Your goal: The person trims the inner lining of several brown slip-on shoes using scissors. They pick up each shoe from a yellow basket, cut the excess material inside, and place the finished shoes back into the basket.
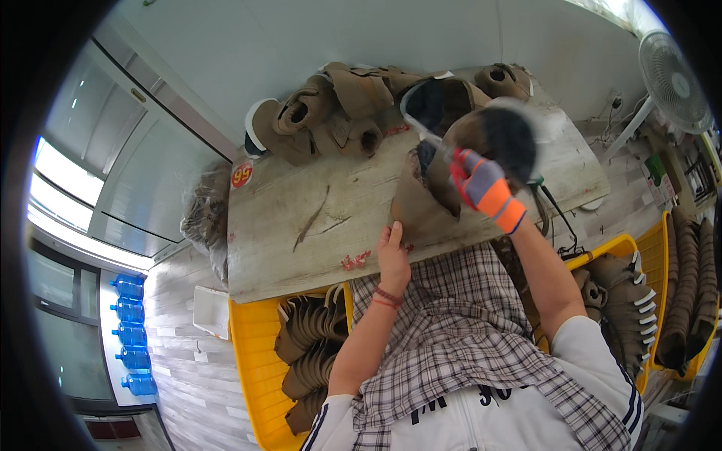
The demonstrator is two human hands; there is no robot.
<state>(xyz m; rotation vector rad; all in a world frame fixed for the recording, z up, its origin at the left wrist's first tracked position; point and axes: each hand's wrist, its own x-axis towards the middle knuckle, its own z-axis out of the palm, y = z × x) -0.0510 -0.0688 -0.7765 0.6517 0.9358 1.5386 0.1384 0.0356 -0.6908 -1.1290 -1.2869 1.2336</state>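
My left hand (392,255) is bare, with its fingertips closed at the lower left edge of a brown boot upper (423,199) on the worktable (278,263). A grey, purple and orange glove covers my right hand (481,188). That hand is closed round a red-handled tool (459,180), whose long pale shaft points up and left; it looks like scissors, but motion blurs it. Just beyond the right hand is another brown piece with dark lining (511,143), smeared by motion. Whether the right hand touches this piece, I cannot tell.
Brown uppers (338,113) are heaped along the table's back. Yellow crates (252,361) filled with stacked uppers stand left and right of me. A white fan (673,79) is at the far right, a plastic bag (204,214) by the table's left end, and blue water bottles (131,334) farther left.
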